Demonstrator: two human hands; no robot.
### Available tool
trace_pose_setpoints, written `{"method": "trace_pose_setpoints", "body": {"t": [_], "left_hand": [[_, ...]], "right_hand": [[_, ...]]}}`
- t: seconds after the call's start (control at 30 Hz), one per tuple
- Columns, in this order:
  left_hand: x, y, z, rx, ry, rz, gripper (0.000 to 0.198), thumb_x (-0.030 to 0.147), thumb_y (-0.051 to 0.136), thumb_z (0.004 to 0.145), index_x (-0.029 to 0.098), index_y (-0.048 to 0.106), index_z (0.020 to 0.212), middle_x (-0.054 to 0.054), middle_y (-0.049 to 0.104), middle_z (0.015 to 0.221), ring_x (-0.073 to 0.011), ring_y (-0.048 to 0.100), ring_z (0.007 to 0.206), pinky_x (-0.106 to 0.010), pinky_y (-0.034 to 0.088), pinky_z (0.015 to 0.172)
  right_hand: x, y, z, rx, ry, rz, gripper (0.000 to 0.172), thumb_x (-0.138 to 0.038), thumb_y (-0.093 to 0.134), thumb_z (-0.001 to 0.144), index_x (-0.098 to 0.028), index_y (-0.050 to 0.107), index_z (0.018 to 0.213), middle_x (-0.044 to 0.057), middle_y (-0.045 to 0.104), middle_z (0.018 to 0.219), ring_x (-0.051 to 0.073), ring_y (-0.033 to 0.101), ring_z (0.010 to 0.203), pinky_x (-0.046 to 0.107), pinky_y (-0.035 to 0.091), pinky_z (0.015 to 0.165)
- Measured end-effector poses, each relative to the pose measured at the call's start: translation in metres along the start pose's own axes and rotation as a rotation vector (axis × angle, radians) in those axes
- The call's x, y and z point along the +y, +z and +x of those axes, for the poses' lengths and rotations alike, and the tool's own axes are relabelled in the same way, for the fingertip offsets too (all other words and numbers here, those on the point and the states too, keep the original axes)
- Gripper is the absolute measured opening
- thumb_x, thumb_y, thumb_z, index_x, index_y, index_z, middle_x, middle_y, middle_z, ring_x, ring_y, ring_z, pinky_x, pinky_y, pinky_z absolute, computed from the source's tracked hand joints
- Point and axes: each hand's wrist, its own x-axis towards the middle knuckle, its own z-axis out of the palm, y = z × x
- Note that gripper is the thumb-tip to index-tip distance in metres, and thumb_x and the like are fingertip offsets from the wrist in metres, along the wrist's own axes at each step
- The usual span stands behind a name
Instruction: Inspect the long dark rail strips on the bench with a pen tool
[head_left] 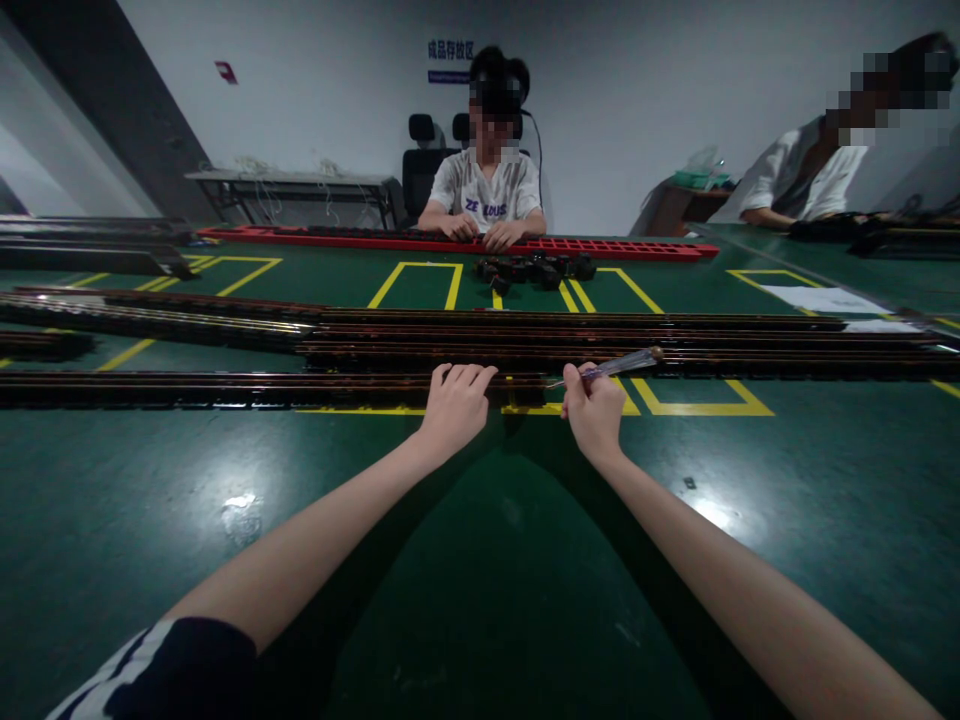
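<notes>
- At left to centre, shows near dark strips [225, 390] lying lengthwise on green table [135, 470].
- At centre, shows left hand [456, 405] with bent fingers over the strips; impossible to tell whether gripping.
- Right of centre, shows right hand [596, 412] with fingers wrapped around clear-handled tool [630, 362], pointing toward the strips' right end.

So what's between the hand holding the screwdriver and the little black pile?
Long dark strips lie between the right hand and the black pile, with green table and yellow lines beyond them; the head view shows this.
</notes>
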Motion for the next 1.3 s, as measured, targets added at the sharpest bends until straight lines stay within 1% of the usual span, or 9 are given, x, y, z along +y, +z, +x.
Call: {"method": "trace_pose_setpoints", "body": {"t": [0.13,0.47,0.63,0.7,0.83,0.93,1.03,1.17,1.3], "left_hand": [[0.000,0.000,0.000,0.001,0.003,0.010,0.042,0.011,0.037,0.087,0.016,0.058,0.123,-0.009,0.065,0.121,-0.0225,0.057,0.114,-0.046,0.034,0.104],[-0.001,0.002,0.000,0.001,0.002,0.018,0.042,0.011,0.037,0.087,0.016,0.058,0.124,-0.009,0.065,0.121,-0.0221,0.057,0.115,-0.045,0.033,0.105],[-0.001,0.001,0.000,-0.004,-0.001,0.012,0.041,0.012,0.037,0.088,0.015,0.057,0.124,-0.009,0.065,0.122,-0.0219,0.057,0.115,-0.046,0.033,0.105],[0.000,0.001,-0.001,-0.008,-0.006,0.016,0.042,0.012,0.036,0.088,0.015,0.056,0.125,-0.009,0.065,0.122,-0.0214,0.056,0.115,-0.045,0.032,0.107],[0.000,0.003,-0.002,0.010,-0.066,0.042,0.044,0.013,0.036,0.089,0.013,0.053,0.130,-0.011,0.065,0.122,-0.0224,0.056,0.116,-0.046,0.030,0.108],[0.000,0.004,-0.003,0.047,-0.140,0.067,0.043,0.016,0.037,0.089,0.013,0.053,0.129,-0.011,0.065,0.120,-0.0244,0.056,0.115,-0.049,0.030,0.107],[-0.001,0.004,-0.003,0.046,-0.160,0.077,0.040,0.017,0.038,0.089,0.015,0.057,0.125,-0.010,0.066,0.118,-0.0252,0.056,0.113,-0.050,0.030,0.107],[0.000,0.004,-0.003,0.045,-0.134,0.102,0.037,0.016,0.038,0.089,0.015,0.060,0.119,-0.010,0.066,0.116,-0.0261,0.057,0.107,-0.049,0.034,0.102],[0.002,0.002,-0.004,0.041,-0.108,0.140,0.033,0.016,0.040,0.089,0.015,0.063,0.112,-0.011,0.067,0.112,-0.0278,0.057,0.101,-0.047,0.039,0.093]], "right_hand": [[-0.002,0.001,-0.001,0.034,0.014,-0.035,0.040,-0.048,0.044,0.088,-0.024,0.041,0.057,-0.001,0.049,0.045,0.017,0.051,0.044,0.029,0.039,0.053],[-0.001,0.002,0.001,0.238,0.068,-0.146,0.037,-0.044,0.044,0.086,-0.024,0.043,0.055,0.001,0.050,0.045,0.020,0.054,0.049,0.033,0.041,0.062],[0.000,0.001,0.002,0.274,-0.024,-0.115,0.030,-0.042,0.040,0.090,-0.022,0.051,0.072,0.001,0.054,0.054,0.020,0.055,0.052,0.032,0.041,0.060],[0.000,0.002,0.002,0.243,-0.122,-0.082,0.029,-0.041,0.039,0.092,-0.021,0.054,0.077,0.003,0.060,0.063,0.019,0.058,0.058,0.032,0.042,0.063],[-0.001,0.005,0.002,0.148,-0.328,-0.080,0.022,-0.036,0.045,0.091,-0.021,0.062,0.090,0.005,0.070,0.081,0.021,0.062,0.077,0.036,0.044,0.077],[0.000,0.007,0.002,0.085,-0.393,-0.085,0.024,-0.034,0.050,0.089,-0.021,0.063,0.103,0.007,0.073,0.092,0.023,0.063,0.088,0.039,0.045,0.082],[0.003,0.010,0.002,0.026,-0.408,-0.119,0.025,-0.034,0.047,0.091,-0.022,0.062,0.108,0.007,0.072,0.101,0.024,0.063,0.095,0.041,0.045,0.084],[0.007,0.014,0.001,-0.138,-0.464,-0.156,0.023,-0.026,0.041,0.095,-0.023,0.058,0.111,0.007,0.072,0.102,0.023,0.063,0.096,0.041,0.044,0.084],[0.004,0.016,-0.002,-0.294,-0.589,-0.241,0.022,-0.022,0.045,0.092,-0.020,0.055,0.113,0.009,0.070,0.101,0.025,0.062,0.096,0.042,0.043,0.086]]}}
